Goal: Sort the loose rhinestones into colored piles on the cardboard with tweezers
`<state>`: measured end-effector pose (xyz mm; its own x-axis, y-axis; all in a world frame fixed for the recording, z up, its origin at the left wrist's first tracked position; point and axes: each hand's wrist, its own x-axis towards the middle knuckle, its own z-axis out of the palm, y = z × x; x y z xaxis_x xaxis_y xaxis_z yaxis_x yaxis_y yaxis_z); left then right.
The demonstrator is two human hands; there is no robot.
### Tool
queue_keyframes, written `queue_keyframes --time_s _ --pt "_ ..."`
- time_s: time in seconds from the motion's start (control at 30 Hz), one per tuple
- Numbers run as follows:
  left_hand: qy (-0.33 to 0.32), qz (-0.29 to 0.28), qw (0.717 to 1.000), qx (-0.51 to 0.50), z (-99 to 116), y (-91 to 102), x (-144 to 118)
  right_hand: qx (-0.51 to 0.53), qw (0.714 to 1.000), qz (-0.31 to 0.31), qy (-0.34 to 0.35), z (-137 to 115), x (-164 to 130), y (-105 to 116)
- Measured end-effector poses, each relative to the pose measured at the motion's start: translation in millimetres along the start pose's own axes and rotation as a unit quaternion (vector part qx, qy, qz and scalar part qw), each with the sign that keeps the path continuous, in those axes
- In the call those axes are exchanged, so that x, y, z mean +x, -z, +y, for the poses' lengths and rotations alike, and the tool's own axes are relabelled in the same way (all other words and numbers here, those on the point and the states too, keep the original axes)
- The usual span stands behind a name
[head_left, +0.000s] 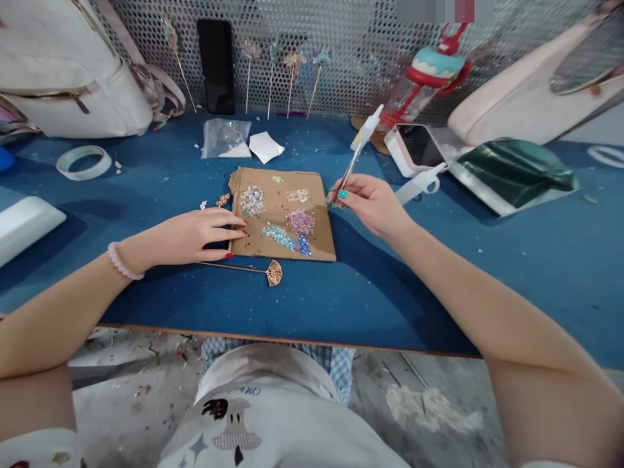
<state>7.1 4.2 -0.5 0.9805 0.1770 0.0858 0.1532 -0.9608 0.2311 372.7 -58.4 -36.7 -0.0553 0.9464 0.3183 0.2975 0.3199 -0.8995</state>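
My left hand (195,237) lies flat with its fingers spread, their tips on the left edge of a cardboard piece (322,250). Small heaps of gems sit on that cardboard: clear (253,201), pink (301,221), turquoise (279,236), blue (303,245) and pale gold (298,195). A gold hairpin (274,273) with a fan-shaped head lies in front of the cardboard, the end of its stick near my left hand. My right hand (368,198), at the cardboard's right edge, is closed around slim tweezers (349,173) pointing upward. Their far end overlaps a white glue bottle (366,130) in view.
Several decorated hairpins (294,62) and a black phone (216,65) lean on the perforated metal panel. A plastic bag (225,138), tape roll (84,162), white phone (416,148), second glue bottle (414,187), green packet (517,170) and red-lidded cup (429,78) stand around.
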Motion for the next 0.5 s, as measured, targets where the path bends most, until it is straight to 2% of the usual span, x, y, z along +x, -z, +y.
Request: queue_keyframes --time_s 0.13,0.27,0.4,0.5 --pt "-0.015 0.002 1.0 0.017 -0.5 0.1 -0.4 0.042 0.999 -0.014 0.0 -8.6 -4.0 -5.4" --pt "0.003 0.009 0.999 0.037 -0.5 -1.3 -0.8 0.093 0.995 -0.023 0.008 -19.7 -10.2 -14.2" --pt "0.025 0.036 0.998 0.034 3.2 -1.7 2.1 0.113 0.993 -0.042 0.017 -31.4 -18.2 -23.8" --pt "0.032 0.072 0.997 0.022 11.6 -1.2 6.7 0.095 0.991 -0.069 0.057 -42.1 -24.4 -29.5"
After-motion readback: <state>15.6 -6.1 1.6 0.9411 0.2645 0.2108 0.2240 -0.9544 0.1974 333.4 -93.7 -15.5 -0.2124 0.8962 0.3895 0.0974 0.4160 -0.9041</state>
